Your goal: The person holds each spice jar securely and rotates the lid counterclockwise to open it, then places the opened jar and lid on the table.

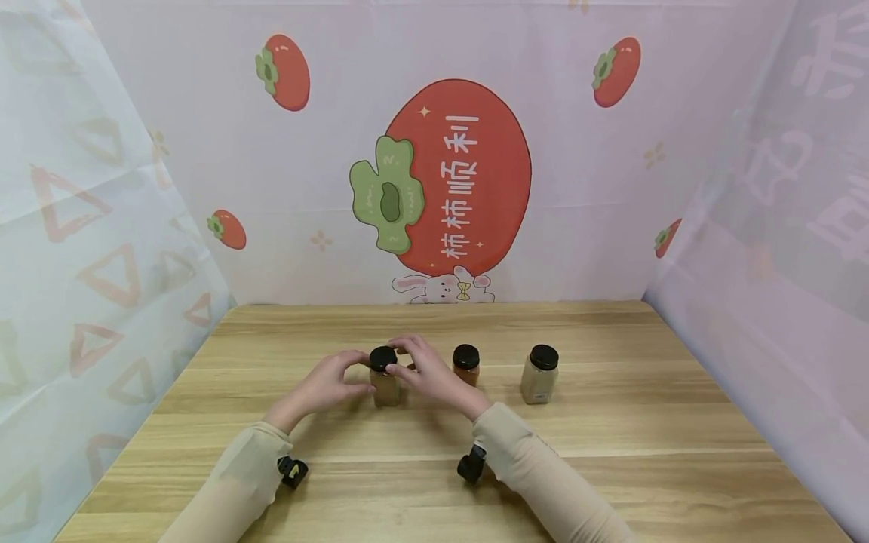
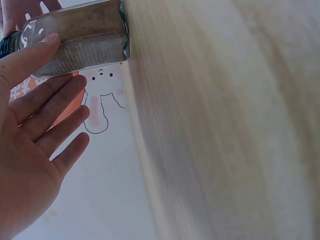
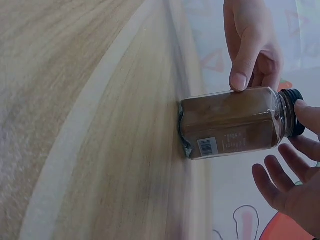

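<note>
A square glass jar (image 1: 387, 388) of brown powder, topped by a black lid (image 1: 383, 360), stands upright on the table left of centre. On its left side is my left hand (image 1: 334, 383), thumb and fingers spread loosely. The left thumb tip (image 3: 239, 81) is right at the glass in the right wrist view, and the other fingers (image 2: 52, 107) are stretched out beside the jar in the left wrist view. From the right my right hand (image 1: 431, 373) pinches the lid between thumb and index finger, its other fingers (image 3: 275, 180) spread beside the jar.
Behind my right hand stands an orange-brown powder jar (image 1: 466, 366), partly hidden by the forearm. Farther right is a pale powder jar (image 1: 539, 375), also black-lidded. The wooden table (image 1: 611, 452) ends at a printed cloth backdrop (image 1: 577, 249), with cloth sides left and right.
</note>
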Motion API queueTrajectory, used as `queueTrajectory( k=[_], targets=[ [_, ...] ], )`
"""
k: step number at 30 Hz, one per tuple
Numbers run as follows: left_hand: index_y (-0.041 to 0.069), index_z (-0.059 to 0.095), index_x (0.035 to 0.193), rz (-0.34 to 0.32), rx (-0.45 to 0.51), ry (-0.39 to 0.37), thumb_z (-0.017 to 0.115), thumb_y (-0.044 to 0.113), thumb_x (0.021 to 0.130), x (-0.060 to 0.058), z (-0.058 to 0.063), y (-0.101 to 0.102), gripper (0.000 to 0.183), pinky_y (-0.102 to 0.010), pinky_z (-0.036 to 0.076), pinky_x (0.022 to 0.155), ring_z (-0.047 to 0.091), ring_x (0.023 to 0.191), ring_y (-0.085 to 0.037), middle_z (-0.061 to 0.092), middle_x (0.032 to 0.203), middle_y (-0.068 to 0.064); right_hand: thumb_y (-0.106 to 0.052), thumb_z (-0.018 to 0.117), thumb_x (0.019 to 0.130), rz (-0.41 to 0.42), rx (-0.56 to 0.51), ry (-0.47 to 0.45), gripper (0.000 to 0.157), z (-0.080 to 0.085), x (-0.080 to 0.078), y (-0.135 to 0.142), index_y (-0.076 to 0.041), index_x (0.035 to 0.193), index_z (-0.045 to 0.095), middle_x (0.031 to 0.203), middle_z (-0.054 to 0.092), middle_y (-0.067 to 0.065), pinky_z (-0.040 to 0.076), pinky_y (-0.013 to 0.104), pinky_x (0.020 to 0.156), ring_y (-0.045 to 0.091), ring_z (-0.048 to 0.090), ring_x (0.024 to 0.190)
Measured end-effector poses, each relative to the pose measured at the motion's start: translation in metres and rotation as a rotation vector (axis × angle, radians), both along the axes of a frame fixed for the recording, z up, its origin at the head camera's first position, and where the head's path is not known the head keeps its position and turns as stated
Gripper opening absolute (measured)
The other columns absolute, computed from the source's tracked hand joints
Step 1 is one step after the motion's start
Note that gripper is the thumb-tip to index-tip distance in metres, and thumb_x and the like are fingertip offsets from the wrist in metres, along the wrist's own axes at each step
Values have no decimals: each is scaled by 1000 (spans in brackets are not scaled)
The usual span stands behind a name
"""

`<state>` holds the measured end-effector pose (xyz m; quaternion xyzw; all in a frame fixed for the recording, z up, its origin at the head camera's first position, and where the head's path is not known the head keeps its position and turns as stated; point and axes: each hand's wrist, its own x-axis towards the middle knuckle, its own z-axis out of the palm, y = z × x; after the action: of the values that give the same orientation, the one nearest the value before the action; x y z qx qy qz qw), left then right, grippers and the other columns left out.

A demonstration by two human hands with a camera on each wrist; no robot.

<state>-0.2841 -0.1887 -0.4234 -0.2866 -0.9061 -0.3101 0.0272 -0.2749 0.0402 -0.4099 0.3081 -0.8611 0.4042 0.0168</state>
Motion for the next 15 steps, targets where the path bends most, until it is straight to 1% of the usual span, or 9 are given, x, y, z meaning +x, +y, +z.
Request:
queueTrajectory(
  k=[6, 8, 12, 15],
  targets=[
    [13, 63, 116, -6, 4, -10, 76, 30, 79, 0, 0, 0, 42, -53, 43, 100, 57, 117, -30, 65, 118, -4, -26, 53, 97, 1, 18, 10, 40, 1, 0, 1, -10, 134, 49, 135, 46, 9, 51, 31, 92, 21, 49, 123],
    [12, 63, 116, -4, -1, -6, 76, 30, 79, -1, -1, 0, 43, -53, 43, 100, 57, 117, -30, 65, 118, -4, -24, 53, 97, 9, 10, 15, 40, 1, 0, 0, -9, 134, 48, 134, 46, 10, 52, 31, 92, 22, 50, 123],
    [12, 63, 117, -3, -10, -7, 76, 29, 79, -2, -2, 0, 43, -51, 43, 101, 57, 116, -29, 66, 117, -4, -24, 56, 96, 17, -16, 21, 44, 2, 1, 1, -6, 135, 47, 134, 46, 13, 52, 39, 92, 27, 50, 121],
    [12, 63, 117, -4, -9, -9, 76, 28, 79, -3, -2, 0, 43, -51, 43, 101, 57, 117, -28, 66, 117, -3, -27, 59, 94, 0, -32, 6, 49, 2, 3, 1, -7, 137, 45, 135, 45, 14, 50, 44, 93, 31, 50, 122]
  ],
)
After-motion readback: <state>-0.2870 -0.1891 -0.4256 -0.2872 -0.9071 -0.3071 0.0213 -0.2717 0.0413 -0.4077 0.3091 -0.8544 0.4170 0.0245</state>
